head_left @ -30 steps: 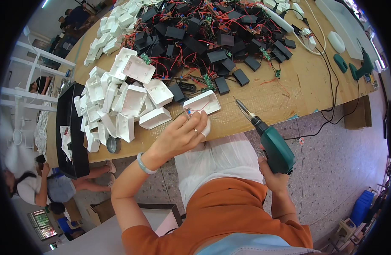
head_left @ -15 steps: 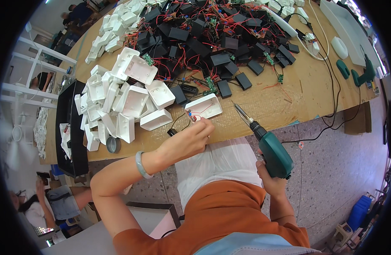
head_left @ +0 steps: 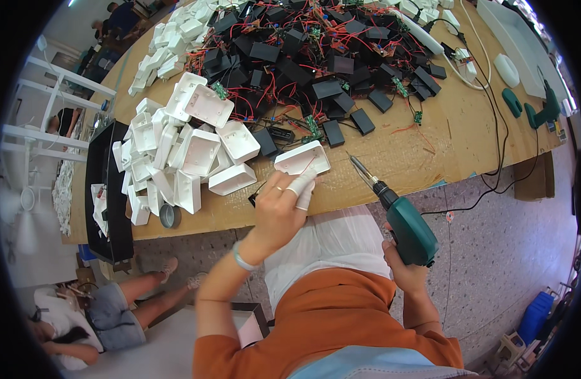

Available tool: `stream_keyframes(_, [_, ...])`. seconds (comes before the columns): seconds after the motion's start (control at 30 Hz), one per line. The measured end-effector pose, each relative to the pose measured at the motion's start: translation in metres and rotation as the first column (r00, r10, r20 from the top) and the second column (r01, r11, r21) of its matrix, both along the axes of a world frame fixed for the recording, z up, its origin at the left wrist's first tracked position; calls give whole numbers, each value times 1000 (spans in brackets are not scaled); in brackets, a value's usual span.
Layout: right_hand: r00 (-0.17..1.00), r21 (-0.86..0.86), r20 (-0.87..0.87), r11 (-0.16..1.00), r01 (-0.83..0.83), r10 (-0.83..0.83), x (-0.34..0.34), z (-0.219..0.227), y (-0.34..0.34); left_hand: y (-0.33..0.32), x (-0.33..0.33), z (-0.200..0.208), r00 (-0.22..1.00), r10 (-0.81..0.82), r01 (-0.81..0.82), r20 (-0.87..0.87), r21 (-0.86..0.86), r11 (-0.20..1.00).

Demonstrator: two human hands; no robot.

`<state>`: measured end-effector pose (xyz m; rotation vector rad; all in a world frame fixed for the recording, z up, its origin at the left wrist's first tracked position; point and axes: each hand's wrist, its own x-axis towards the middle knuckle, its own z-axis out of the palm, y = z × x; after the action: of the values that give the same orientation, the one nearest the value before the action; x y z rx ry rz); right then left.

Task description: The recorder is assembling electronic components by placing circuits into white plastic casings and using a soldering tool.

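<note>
A: Entry one?
B: Left hand, with pale bracelet, ring and white wrapping on the fingers. Fingers bent and drawn close together; whether they pinch anything, I cannot tell.
A: Entry two?
B: White open box, one, lying on the tabletop at the left fingertips and just beyond them, its inside showing. A thin red wire runs inside it, close to the fingertips.
A: Entry three?
B: Right hand, fingers curled round the handle of a green electric screwdriver. The tool's slim metal tip points ahead of those fingers, right of the box.
A: Left of the left fingers?
B: Small black part, near them; then a heap of white boxes, a round grey cup and, farthest out, a black tray.
A: Beyond the left fingers, past the box?
B: Heap of black cases, tangled with red wires; green circuit boards among them.
A: Beyond and right of the right fingers?
B: Second green tool, one, well apart from them.
</note>
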<state>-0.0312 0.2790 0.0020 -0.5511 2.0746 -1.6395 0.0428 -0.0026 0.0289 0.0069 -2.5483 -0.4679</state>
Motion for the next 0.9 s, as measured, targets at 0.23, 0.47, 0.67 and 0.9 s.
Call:
stream_keyframes(0.23, [998, 58, 22, 997, -55, 54, 1, 1, -3, 19, -11, -9, 928, 353, -282, -123, 388, 877])
stream_keyframes(0.47, [990, 18, -136, 999, -31, 33, 2, 10, -32, 18, -24, -15, 877, 451, -436, -167, 122, 892])
stream_keyframes(0.67, [989, 39, -138, 998, -45, 50, 1, 0, -44, 17, -38, -19, 838, 512, -522, -188, -6, 853])
stream_keyframes(0.9, [989, 72, -117, 994, -78, 86, -5, 11, -57, 15, -41, -38, 822, 549, -557, -151, -10, 831])
